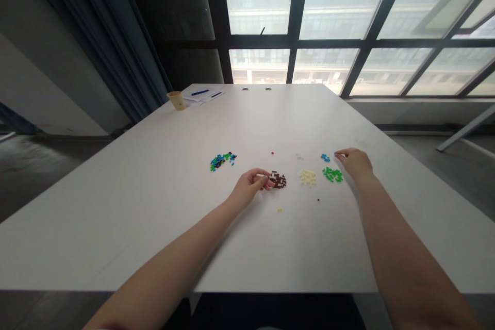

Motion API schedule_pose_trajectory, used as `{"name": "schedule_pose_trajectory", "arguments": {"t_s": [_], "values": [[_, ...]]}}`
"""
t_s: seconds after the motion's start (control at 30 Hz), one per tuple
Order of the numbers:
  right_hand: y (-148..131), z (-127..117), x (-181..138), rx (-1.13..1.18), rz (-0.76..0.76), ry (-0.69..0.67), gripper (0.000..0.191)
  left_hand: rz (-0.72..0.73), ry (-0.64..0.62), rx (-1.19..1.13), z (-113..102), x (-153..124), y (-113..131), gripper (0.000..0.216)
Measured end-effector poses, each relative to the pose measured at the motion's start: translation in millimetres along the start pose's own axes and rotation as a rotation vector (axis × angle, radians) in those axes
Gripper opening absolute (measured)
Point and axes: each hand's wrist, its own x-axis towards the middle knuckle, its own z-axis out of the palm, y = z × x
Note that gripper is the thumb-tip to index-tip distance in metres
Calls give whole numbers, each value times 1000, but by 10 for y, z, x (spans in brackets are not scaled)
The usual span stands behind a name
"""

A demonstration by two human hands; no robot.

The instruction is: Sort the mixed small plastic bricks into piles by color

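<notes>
My left hand [253,182] is at the left edge of a pile of small dark brown bricks [278,180], thumb and fingers drawn together; whatever they pinch is too small to make out. Just right of a little group of blue bricks [325,158], my right hand [356,162] has its fingertips pressed together close to the tabletop, their contents unclear. Below it lies a green brick pile [333,174]. Pale yellow bricks [308,177] form a heap between the brown and green ones. A mixed pile of blue, green and brown bricks [222,160] sits to the left.
On the white table [147,196] are also a red piece [272,153], a few whitish pieces [299,157], yellow pieces [279,210] and a black piece [318,199]. At the far left stand a tan cup [177,100] and papers [197,98] with a blue pen [200,92].
</notes>
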Motion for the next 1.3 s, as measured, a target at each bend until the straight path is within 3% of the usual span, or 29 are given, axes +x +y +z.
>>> {"name": "schedule_pose_trajectory", "arguments": {"t_s": [0.1, 0.3, 0.47, 0.6, 0.7, 0.8, 0.87, 1.03, 1.3], "values": [[149, 154, -20, -56, 71, -84, 27, -3, -8, -4, -5, -2, 5, 36], [61, 225, -56, -58, 56, -128, 31, 10, -28, 12, -11, -4, -35, 35], [80, 233, -66, 35, 22, -75, 32, 15, 18, 32, -51, 37, -28, 32], [137, 186, -108, 135, 17, 25, 32, 101, 261, 155, -385, 161, -19, 22], [86, 100, -164, 194, 50, 46, 33, 208, 582, 443, -786, 256, -55, 18], [-39, 13, -238, 238, 35, 70, 34, 274, 663, 663, -1066, 302, -118, 18], [-127, -24, -284, 256, 13, 68, 34, 234, 651, 855, -1113, 311, -157, 20], [-263, -35, -345, 271, -17, 28, 34, 152, 531, 1165, -990, 293, -191, 18], [-328, -54, -363, 273, -58, 0, 33, 144, 498, 1133, -1005, 322, -213, 14]]}}
